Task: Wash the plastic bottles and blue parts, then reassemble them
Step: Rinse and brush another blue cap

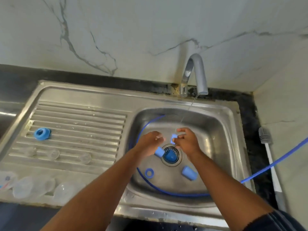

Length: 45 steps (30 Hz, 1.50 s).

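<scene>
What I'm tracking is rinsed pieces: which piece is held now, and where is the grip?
The right hand pinches a small blue part by its right side. Whether the left hand grips the blue cylinder below it cannot be told.

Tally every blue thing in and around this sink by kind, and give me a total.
blue tube: 1
blue cylinders: 2
flat blue ring: 1
blue collar on the drainboard: 1
small blue piece pinched by the right hand: 1
blue domed piece in the drain: 1
Total: 7
</scene>
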### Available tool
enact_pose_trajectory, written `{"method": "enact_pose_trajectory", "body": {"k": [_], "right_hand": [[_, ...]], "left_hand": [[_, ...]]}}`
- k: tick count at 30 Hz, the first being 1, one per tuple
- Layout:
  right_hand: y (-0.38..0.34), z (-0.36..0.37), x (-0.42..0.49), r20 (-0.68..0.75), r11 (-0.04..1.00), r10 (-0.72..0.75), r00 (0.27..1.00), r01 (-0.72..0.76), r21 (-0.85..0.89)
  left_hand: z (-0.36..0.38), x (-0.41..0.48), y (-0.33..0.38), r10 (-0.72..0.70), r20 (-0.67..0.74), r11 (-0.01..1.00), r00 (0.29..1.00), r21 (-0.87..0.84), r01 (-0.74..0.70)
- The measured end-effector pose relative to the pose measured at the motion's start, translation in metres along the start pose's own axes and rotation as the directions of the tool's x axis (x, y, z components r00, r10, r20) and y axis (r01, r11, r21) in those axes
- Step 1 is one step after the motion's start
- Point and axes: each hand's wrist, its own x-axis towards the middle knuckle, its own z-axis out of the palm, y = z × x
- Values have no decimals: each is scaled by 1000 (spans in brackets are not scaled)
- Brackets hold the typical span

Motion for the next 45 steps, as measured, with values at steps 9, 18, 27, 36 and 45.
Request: {"method": "enact_pose_trajectory", "body": {"k": [9,18,27,36,45], "right_hand": [[-92,-35,-10,-116,977,-213,970,211,-29],[-105,-42,-38,-158,951,10,987,40,308],[-104,-41,-36,-53,924,3,999,17,383],[-108,-46,-24,-125,971,-192,973,207,118],[-103,-41,-26,-252,946,-299,920,251,-204]], "left_hand": [[-9,30,89,138,75,791,988,-609,-64],[-18,38,101,228,91,764,969,-634,-120],[-20,27,95,383,94,743,919,-623,-245],[-15,35,101,226,67,730,972,-672,-124],[-10,41,103,193,153,683,969,-730,-21]]}}
